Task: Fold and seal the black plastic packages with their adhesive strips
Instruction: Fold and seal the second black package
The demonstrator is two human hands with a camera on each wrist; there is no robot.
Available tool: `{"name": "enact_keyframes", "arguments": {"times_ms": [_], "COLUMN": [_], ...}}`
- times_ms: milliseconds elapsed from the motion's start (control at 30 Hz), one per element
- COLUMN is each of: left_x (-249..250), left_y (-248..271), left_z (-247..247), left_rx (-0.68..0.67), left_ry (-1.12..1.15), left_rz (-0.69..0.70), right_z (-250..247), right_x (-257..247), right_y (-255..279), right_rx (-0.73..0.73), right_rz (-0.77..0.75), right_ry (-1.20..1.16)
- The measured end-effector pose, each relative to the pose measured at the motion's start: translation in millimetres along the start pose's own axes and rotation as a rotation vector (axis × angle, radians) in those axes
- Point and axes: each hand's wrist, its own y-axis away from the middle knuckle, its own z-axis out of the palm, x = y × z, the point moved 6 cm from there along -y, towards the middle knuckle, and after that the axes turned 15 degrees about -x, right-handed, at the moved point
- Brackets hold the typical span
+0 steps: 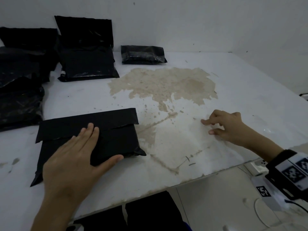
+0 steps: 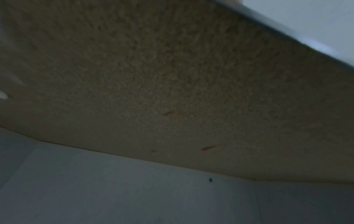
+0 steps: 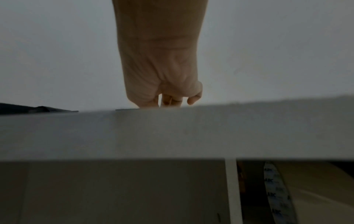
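Black plastic package (image 1: 90, 139) lies flat near the front-left of the white table (image 1: 233, 80), flap (image 1: 88, 124) folded over its upper part. Left hand (image 1: 73, 162) rests on it, fingers straight and together, fingertips at the flap's lower edge, thumb spread along the near edge. Pressing, not grasping. Flap edge lifts slightly toward its right end, so the seal there looks unfinished; judging only from that gap.

Right hand (image 1: 225, 125) sits well apart to the right, over the worn, stained patch of tabletop. Fingers loosely curled, forefinger and thumb extended; I can make out nothing held between them. A peeled liner strip might be there, too small to tell. Right wrist view shows the same hand (image 3: 161, 72) from behind, fingers curled down at the table edge.

Left wrist view shows only a rough brown underside and pale wall; no use here.

Progress: one small package (image 1: 143, 55) at the back looks folded and closed. Stack of larger packages (image 1: 88, 64) back-left has at least one flap standing open against the wall; more dark packages (image 1: 20, 100) heaped at far left, state unclear. Judgement: early to midway, several left to fold and seal.
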Motion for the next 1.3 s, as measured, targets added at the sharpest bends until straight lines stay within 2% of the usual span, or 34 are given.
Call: {"name": "enact_keyframes", "arguments": {"times_ms": [167,333,467,700,900,1033,1100,1200,1300], "left_x": [0.1,0.7,5.8,6.6,6.2,4.9,5.4,6.2,6.0], "left_y": [0.0,0.3,3.1,4.6,4.5,4.7,5.3,6.2,4.8], "left_z": [0.3,-2.6,-9.2,-10.6,-13.3,-11.3,-10.8,-11.0,-8.8], "left_rx": [0.006,0.035,0.108,0.125,0.16,0.158,0.134,0.109,0.067], "left_ry": [0.011,-0.006,-0.052,-0.06,-0.089,-0.097,-0.083,-0.015,0.028], "left_rz": [0.001,0.0,0.006,0.024,0.033,0.041,0.043,0.061,0.072], "right_z": [-7.3,-9.7,-5.4,-4.5,-13.3,-18.0,-20.9,-19.8,-12.3], "right_x": [-2.7,-6.8,-7.2,-16.0,-30.0,-31.2,-30.2,-27.0,-19.4], "right_y": [-0.1,-13.8,-21.0,-17.9,-4.4,-4.3,-4.0,-5.0,-7.8], "right_rx": [0.042,-0.097,-0.126,-0.208,-0.286,-0.202,-0.174,-0.237,-0.258], "right_rz": [-0.014,0.011,0.12,0.263,0.203,0.188,0.185,0.154,0.198], "right_ry": [-0.012,-0.083,-0.048,-0.078,-0.4,-0.577,-0.619,-0.626,-0.668]}}
